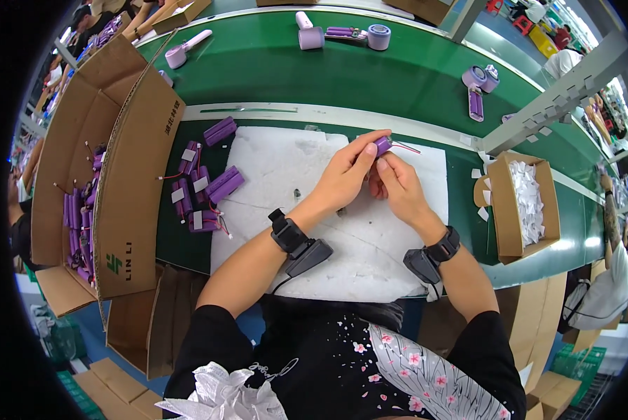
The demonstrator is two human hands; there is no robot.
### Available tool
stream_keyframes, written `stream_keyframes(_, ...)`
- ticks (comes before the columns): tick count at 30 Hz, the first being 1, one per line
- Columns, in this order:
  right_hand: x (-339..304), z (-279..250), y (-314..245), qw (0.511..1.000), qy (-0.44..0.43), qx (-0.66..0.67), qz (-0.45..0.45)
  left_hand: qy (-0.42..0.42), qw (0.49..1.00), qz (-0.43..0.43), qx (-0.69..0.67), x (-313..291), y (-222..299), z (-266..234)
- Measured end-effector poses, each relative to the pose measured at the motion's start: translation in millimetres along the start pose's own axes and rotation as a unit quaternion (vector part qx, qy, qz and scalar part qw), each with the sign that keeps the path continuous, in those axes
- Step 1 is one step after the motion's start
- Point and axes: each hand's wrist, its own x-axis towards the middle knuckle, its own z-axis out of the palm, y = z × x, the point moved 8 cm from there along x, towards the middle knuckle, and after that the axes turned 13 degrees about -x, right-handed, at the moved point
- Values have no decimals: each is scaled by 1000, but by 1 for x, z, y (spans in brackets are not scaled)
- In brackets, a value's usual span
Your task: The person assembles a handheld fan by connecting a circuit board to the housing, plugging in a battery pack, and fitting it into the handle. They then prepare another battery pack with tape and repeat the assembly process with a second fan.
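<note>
Over the far part of a white foam sheet (279, 168), my left hand (349, 168) is closed around a purple battery pack (382, 145). Thin red and dark wires trail from the pack toward the right. My right hand (398, 185) is just below it, fingers curled and pinched close to the pack's near side; what they grip, if anything, is hidden. Left of the sheet lie several purple battery packs (224, 184), some bearing white labels and wires with small white plugs.
A tall cardboard box (135, 203) with more packs stands at the left. At the right, a small carton (508, 210) holds white slips. Beyond a pale rail, the green conveyor (251, 66) carries lilac handheld fans (311, 37). A metal post (538, 101) rises at the right.
</note>
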Motion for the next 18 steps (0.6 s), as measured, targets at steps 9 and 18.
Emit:
stream_keyframes(9, 7, 4, 3, 1000, 12, 24, 10, 27, 991, 62, 111, 0, 11, -18)
stream_keyframes(18, 7, -3, 5, 999, 25, 8, 37, 6, 985, 69, 156, 2, 12, -11)
